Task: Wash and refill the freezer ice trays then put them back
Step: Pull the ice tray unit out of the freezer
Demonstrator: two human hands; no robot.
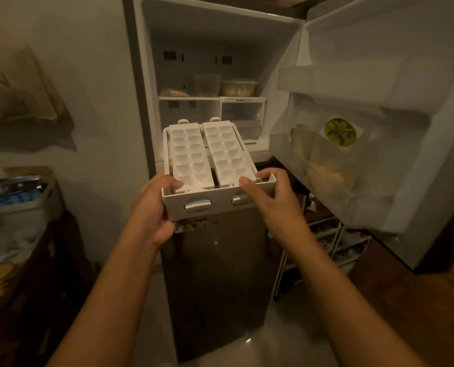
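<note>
Reached up from the bottom edge of the frame with two bare forearms. Gripped the near-left corner of a white tray holder (pixel 220 205) with the left hand (pixel 157 205), thumb hooked over the front rim, fingers curled beneath. Gripped the near-right corner with the right hand (pixel 269 197), thumb on the rim, fingers wrapped round the side wall.

Held the holder at centre frame, before the open freezer compartment (pixel 220 49); could not tell whether its far end touched the freezer. Carried two trays side by side in it, the left ice tray (pixel 190 154) and the right ice tray (pixel 227 152), each with two rows of whitish cells; could not tell ice from bare plastic.

Noted two grey knobs on the holder's front wall: the left knob (pixel 197 204) in full view, the right knob (pixel 239 200) partly behind the right thumb. Noted two clear containers (pixel 237 87) on a shelf deeper in the freezer, and a clear drawer (pixel 243 115) beneath them.

Found the freezer door (pixel 379 35) swung open at the right of the frame, with a round yellow-green sticker (pixel 340 131) on a bag in its bin. Found the grey lower door (pixel 215 274) below the holder, a cluttered bench (pixel 22 205) at the left edge, and a wire rack (pixel 334 245) at lower right.
</note>
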